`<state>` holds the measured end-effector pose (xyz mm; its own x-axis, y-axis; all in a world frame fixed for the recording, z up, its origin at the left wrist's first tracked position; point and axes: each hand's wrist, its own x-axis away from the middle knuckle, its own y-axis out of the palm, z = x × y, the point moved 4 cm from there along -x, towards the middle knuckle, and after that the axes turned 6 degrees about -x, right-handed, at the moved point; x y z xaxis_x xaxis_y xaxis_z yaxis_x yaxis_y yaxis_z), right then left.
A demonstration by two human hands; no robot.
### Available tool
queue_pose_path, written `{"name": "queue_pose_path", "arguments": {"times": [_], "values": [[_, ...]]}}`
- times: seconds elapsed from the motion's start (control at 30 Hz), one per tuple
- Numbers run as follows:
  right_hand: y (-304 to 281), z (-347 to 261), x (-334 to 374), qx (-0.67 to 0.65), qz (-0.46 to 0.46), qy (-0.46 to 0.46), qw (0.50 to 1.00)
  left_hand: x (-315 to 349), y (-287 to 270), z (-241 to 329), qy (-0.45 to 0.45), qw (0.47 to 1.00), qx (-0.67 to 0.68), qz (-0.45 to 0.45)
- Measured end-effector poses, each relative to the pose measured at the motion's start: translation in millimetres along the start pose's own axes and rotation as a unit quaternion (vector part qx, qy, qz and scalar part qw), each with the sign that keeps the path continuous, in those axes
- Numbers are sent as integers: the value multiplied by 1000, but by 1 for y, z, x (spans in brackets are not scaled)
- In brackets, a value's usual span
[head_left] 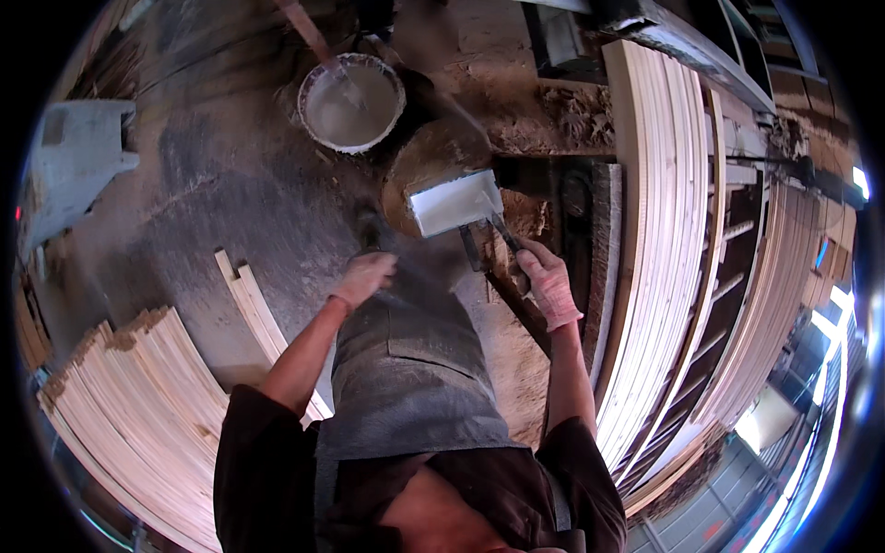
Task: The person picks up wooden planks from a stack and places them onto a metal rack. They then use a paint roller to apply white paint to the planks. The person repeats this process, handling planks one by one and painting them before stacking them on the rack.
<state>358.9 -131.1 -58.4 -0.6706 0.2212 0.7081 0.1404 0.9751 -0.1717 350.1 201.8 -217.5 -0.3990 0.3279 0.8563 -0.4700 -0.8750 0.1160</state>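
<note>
Your right grip (550,281) is clenched round a dark-handled tool (504,233), whose far end reaches over the right end of a shallow, white rectangular tray (447,208). Your left hand (371,276) is curled in front of the apron (406,346); nothing shows in it, but I cannot tell whether it grasps anything.

The tray sits ahead of you, tilted across the view, with a dark strip (471,248) at its near edge; I cannot tell whether that belongs to it. With your left hand apart from the tray, a hard sideways push of the tool might tip or slide it. Any loose content could then spill; I cannot make out its depth.

Watch your right elbow: the long stack of pale boards (659,230) runs close alongside. Beyond the tray, to the left, stands the round bucket (352,106) of pale liquid, its rim easily caught by a wide swing. Your roomier side is leftward, over the floor (221,221), before the shorter boards (143,401).
</note>
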Motion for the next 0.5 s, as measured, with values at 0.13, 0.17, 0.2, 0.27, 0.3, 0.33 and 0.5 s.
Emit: {"name": "queue_pose_path", "arguments": {"times": [0.13,0.17,0.2,0.27,0.3,0.33,0.5], "values": [[12,31,-37,368,29,-169,914,-57,112,-10,181,947,-236,-118],[19,33,-40,450,40,-203,869,-69,136,-10,159,962,-177,-137],[28,29,-36,510,40,-165,843,-80,158,-9,136,973,-113,-150],[34,32,-31,573,-4,-122,810,-92,198,-19,-74,940,301,-141],[33,36,-29,603,-25,-99,791,-96,203,-23,-67,933,320,-148],[31,43,-24,613,-27,-134,778,-100,206,-27,-61,926,338,-156],[-2,47,-4,617,-14,-165,769,-95,213,-22,-57,918,357,-165]]}}
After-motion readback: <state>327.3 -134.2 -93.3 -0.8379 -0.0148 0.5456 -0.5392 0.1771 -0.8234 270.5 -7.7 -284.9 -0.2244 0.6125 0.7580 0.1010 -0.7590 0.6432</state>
